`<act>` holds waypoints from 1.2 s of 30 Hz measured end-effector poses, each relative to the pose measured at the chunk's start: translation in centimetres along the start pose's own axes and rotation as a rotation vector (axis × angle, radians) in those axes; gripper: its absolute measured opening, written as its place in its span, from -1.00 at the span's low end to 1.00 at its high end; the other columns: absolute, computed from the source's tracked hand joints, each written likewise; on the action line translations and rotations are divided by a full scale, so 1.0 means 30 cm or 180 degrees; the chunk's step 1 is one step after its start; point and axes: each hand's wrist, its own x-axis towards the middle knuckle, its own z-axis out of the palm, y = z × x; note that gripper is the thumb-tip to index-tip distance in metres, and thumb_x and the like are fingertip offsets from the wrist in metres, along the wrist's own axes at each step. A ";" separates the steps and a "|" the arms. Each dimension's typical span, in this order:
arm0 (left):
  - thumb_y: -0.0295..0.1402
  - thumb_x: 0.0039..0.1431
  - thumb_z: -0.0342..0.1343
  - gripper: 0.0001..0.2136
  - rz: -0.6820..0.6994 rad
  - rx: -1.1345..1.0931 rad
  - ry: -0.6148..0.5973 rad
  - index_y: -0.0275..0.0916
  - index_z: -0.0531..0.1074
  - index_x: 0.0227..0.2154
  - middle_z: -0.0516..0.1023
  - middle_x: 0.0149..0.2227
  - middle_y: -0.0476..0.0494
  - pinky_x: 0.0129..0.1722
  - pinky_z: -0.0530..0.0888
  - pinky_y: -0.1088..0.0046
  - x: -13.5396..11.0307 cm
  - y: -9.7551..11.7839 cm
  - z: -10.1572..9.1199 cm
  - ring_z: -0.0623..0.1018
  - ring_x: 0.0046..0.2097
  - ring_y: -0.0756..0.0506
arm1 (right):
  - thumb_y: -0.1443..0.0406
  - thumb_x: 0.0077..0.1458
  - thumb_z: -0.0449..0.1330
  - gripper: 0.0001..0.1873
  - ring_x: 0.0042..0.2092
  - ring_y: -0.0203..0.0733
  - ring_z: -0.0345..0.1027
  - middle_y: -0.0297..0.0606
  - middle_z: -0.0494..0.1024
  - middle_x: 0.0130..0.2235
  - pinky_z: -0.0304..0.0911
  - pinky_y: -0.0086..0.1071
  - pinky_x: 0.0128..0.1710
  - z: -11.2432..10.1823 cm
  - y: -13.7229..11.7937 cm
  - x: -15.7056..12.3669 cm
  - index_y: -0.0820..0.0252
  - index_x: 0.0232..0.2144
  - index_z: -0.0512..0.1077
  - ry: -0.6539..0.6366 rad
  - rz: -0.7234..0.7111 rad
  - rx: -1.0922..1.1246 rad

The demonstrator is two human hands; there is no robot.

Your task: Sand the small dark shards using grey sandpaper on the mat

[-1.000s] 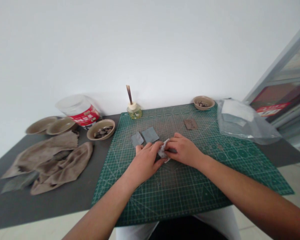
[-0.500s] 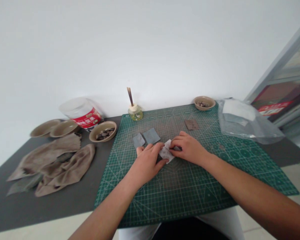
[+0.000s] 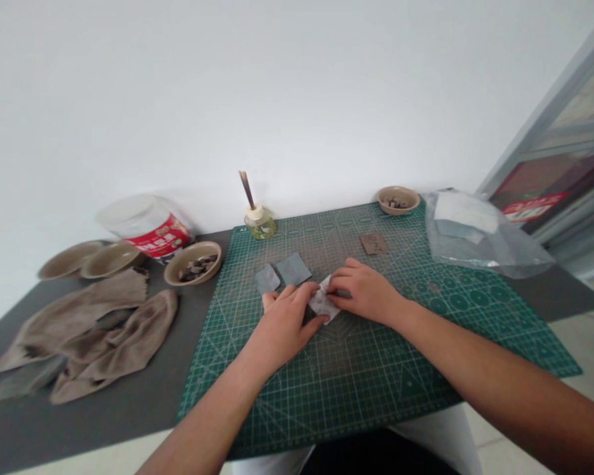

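Observation:
My left hand [image 3: 284, 321] and my right hand [image 3: 363, 295] meet over the middle of the green cutting mat [image 3: 376, 369]. Between them they pinch a small white crumpled piece [image 3: 323, 303], which looks like paper or cloth; a dark bit shows under the right fingers. Both hands have their fingers closed on it. Just beyond the left hand lie two grey square patches [image 3: 282, 272] flat on the mat.
A brown patch [image 3: 374, 243] lies further back. A reed diffuser bottle [image 3: 260, 223], a bowl of dark pieces [image 3: 192, 263], another bowl [image 3: 397, 199], empty bowls [image 3: 89, 258], a red-labelled tub [image 3: 148, 224], brown cloths [image 3: 94, 326] and a plastic bag [image 3: 475, 231] surround the mat.
The hands keep hold of the white piece with small finger shifts. The view has swung slightly, so everything sits a little further left than half a second ago.

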 end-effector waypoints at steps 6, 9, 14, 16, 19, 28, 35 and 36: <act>-0.20 0.20 0.15 -0.62 -0.0025 -0.0032 -0.0014 -0.11 0.26 0.03 0.51 -0.11 -0.14 -0.07 0.23 0.16 0.003 0.003 -0.001 0.46 -0.03 -0.26 | 0.26 0.13 0.25 -0.90 -0.27 -0.20 0.28 -0.30 0.55 -0.32 0.13 -0.27 -0.12 -0.001 -0.014 -0.004 0.16 -0.39 0.51 -0.0041 -0.0254 0.0054; -0.20 0.19 0.16 -0.63 -0.0047 -0.0040 0.0007 -0.11 0.27 0.02 0.51 -0.11 -0.14 -0.07 0.23 0.15 0.003 0.004 -0.003 0.46 -0.03 -0.26 | 0.25 0.12 0.26 -0.88 -0.25 -0.15 0.26 -0.26 0.54 -0.36 0.13 -0.24 -0.14 0.000 -0.020 -0.001 0.17 -0.41 0.50 0.0087 0.0030 -0.0211; -0.19 0.19 0.16 -0.63 -0.0065 -0.0044 0.0010 -0.11 0.28 0.02 0.52 -0.11 -0.14 -0.06 0.24 0.15 0.004 0.004 -0.003 0.46 -0.03 -0.26 | 0.25 0.13 0.26 -0.89 -0.26 -0.15 0.25 -0.26 0.55 -0.34 0.14 -0.25 -0.15 0.004 -0.022 -0.002 0.16 -0.40 0.51 0.0019 -0.0062 -0.0160; -0.20 0.18 0.16 -0.63 -0.0081 -0.0027 0.0020 -0.11 0.28 0.02 0.52 -0.12 -0.14 -0.07 0.24 0.15 0.005 0.004 -0.001 0.46 -0.03 -0.26 | 0.24 0.15 0.24 -0.88 -0.24 -0.12 0.26 -0.24 0.55 -0.34 0.13 -0.22 -0.13 0.007 -0.023 -0.002 0.16 -0.37 0.52 0.0063 0.0071 -0.0228; -0.20 0.19 0.16 -0.62 -0.0079 -0.0008 0.0041 -0.11 0.27 0.03 0.51 -0.12 -0.14 -0.08 0.24 0.16 0.004 0.006 0.000 0.46 -0.02 -0.26 | 0.24 0.14 0.24 -0.85 -0.24 -0.12 0.26 -0.25 0.54 -0.38 0.13 -0.22 -0.12 0.010 -0.025 -0.002 0.17 -0.42 0.51 0.0084 0.0234 -0.0223; -0.23 0.19 0.16 -0.62 -0.0056 0.0109 0.0041 -0.11 0.26 0.04 0.51 -0.11 -0.13 -0.07 0.24 0.15 0.002 0.015 -0.002 0.45 -0.02 -0.27 | 0.18 0.20 0.20 -0.79 -0.20 -0.10 0.25 -0.21 0.53 -0.35 0.11 -0.20 -0.09 0.025 -0.009 0.015 0.19 -0.37 0.52 0.0202 0.0405 -0.0196; -0.22 0.19 0.16 -0.64 -0.0049 0.0071 0.0027 -0.10 0.27 0.02 0.52 -0.11 -0.12 -0.10 0.23 0.17 0.002 0.015 -0.002 0.45 -0.03 -0.26 | 0.22 0.14 0.26 -0.86 -0.26 -0.16 0.27 -0.30 0.54 -0.35 0.13 -0.24 -0.12 0.007 -0.021 0.009 0.15 -0.41 0.50 -0.0040 0.0015 0.0005; -0.22 0.19 0.16 -0.63 -0.0039 0.0076 0.0025 -0.10 0.26 0.03 0.51 -0.10 -0.12 -0.11 0.23 0.17 0.002 0.015 -0.002 0.45 -0.02 -0.26 | 0.21 0.16 0.25 -0.84 -0.25 -0.15 0.26 -0.29 0.54 -0.36 0.13 -0.24 -0.13 0.006 -0.022 0.009 0.15 -0.41 0.50 -0.0009 0.0087 -0.0051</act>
